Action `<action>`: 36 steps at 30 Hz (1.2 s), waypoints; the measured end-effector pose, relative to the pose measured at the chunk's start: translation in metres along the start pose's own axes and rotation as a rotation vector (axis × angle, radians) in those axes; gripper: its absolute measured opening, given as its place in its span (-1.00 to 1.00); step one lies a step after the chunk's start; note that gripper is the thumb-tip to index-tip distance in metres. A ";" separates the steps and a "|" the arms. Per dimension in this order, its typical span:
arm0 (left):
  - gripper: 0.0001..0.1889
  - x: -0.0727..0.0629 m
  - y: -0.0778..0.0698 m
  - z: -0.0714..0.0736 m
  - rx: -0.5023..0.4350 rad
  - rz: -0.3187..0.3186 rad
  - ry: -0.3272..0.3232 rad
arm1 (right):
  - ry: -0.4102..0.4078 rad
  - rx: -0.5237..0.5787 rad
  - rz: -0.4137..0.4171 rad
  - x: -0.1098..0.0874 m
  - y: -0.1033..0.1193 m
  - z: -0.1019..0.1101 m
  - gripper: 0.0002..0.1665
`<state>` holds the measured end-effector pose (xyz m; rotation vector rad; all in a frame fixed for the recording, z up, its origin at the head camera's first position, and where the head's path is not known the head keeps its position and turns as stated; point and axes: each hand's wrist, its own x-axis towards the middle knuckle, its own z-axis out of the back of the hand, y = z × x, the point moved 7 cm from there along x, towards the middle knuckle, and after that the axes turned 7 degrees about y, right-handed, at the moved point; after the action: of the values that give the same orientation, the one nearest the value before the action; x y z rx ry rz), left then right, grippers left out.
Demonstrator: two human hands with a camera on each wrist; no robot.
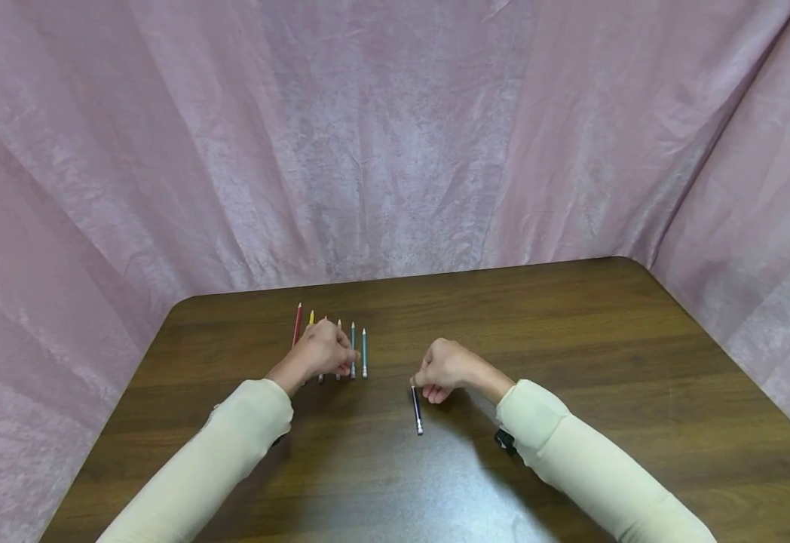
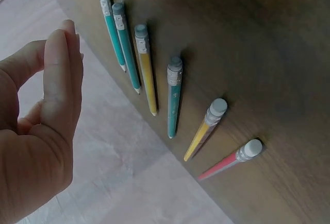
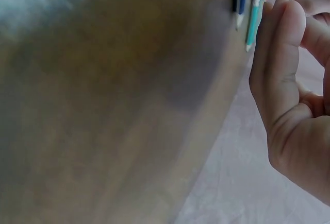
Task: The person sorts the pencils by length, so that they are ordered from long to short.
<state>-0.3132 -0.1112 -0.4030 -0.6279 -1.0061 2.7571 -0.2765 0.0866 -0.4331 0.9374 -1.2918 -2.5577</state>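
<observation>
Several eraser-tipped pencils lie in a spaced row at the left of the table: a red pencil [image 1: 296, 326], yellow ones such as this yellow pencil [image 2: 146, 77], and teal ones such as this teal pencil [image 1: 364, 353]. Over that row hovers my left hand [image 1: 322, 349], hiding parts of several pencils; its thumb and fingertips come together around nothing. A dark blue pencil [image 1: 417, 412] lies apart to the right. My right hand [image 1: 444, 371] is just beyond its pointed end, fingers bent and thumb against them. In the right wrist view, the blue pencil appears beside the fingertips, outside their grip.
The brown wooden table [image 1: 571, 332] has rounded far corners. Pink velvety curtains [image 1: 395, 151] hang behind and beside it. Light glares off the tabletop near its front. Pale long sleeves [image 1: 225, 437] cover both forearms.
</observation>
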 end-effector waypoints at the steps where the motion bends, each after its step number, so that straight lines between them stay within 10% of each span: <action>1: -0.88 -0.001 0.000 0.000 -0.005 -0.007 0.000 | -0.002 -0.005 -0.004 0.000 -0.001 -0.002 -0.77; 36: -0.91 -0.029 0.032 -0.012 -0.163 -0.018 -0.010 | -0.012 -0.052 -0.043 0.003 -0.005 -0.019 -0.77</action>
<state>-0.2816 -0.1370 -0.4221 -0.6243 -1.2422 2.6844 -0.2671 0.0759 -0.4467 0.9516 -1.2144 -2.6199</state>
